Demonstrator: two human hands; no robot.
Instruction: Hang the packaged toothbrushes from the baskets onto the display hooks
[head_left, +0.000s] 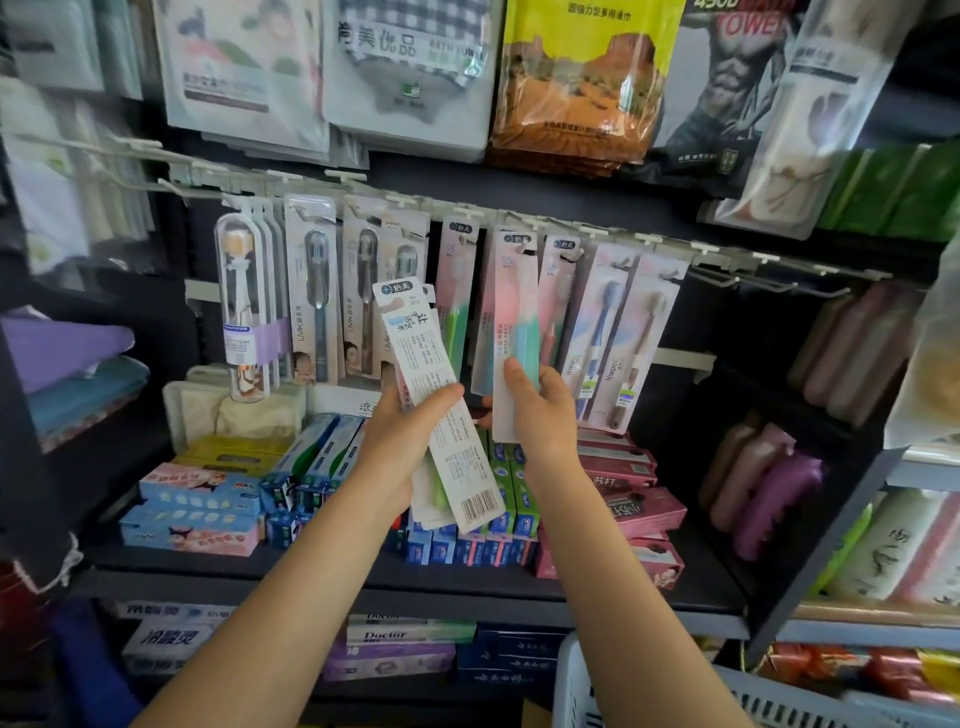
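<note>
The pink and green pack (513, 332) could slip off its hook (527, 240) if the right hand (537, 410) lets go too soon. Its hole looks to be up at the hook, but I cannot tell if the hook is all the way through. If the hand pulls down or out, the pack might drop onto the toothpaste boxes (467, 540) on the shelf (363, 577) below.

The left hand (410, 441) has a small bunch of packs (441, 415), and they are fanned out and tilted. The fingers are curled around the middle of the bunch, with the thumb across the front. If the grip gets loose, one pack could slide out and fall. The top of the bunch is also very near the green toothbrush pack (457, 296) hanging behind it, so it could bump that one and make it swing.

The right hand pinches the bottom part of the pink and green pack, thumb in front and fingers behind. That pack stands up straight above the hand. The two hands are near each other but not touching.

A white basket (576, 686) sits low at the right, well apart from both hands
</note>
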